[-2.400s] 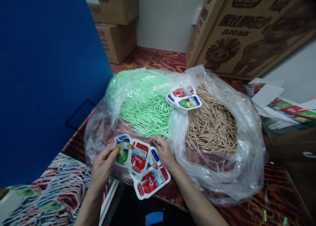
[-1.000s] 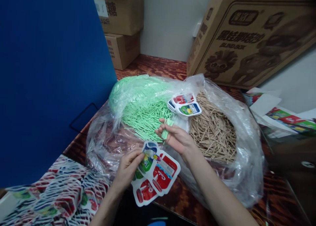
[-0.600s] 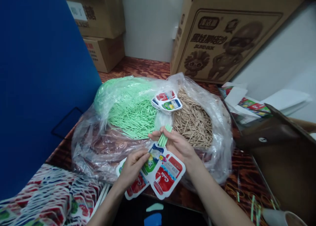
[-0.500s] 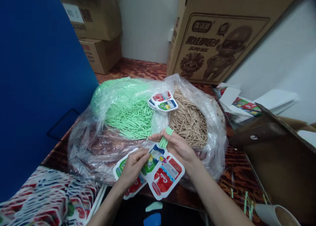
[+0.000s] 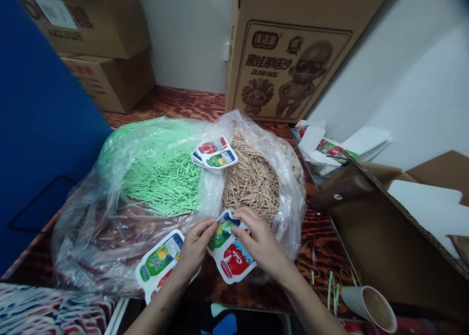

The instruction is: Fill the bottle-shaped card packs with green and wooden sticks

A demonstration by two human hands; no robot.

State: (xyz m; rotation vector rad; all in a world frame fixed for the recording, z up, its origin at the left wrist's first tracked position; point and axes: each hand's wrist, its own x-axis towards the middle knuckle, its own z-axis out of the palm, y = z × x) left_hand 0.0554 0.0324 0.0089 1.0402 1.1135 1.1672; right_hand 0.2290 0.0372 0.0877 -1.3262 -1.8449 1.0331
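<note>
Hanging near front edge of worktop (image 5: 318,232): Cola-printed card (image 5: 234,259), pinched in grips of left hand (image 5: 197,247) and right hand (image 5: 263,243). Second card (image 5: 161,261) partly covered by left hand. Green sticks (image 5: 164,186), brown sticks (image 5: 252,181) heaped beyond.

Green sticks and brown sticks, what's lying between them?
Clear plastic, with a small stack of printed cutouts on it, as the head view shows.
</note>
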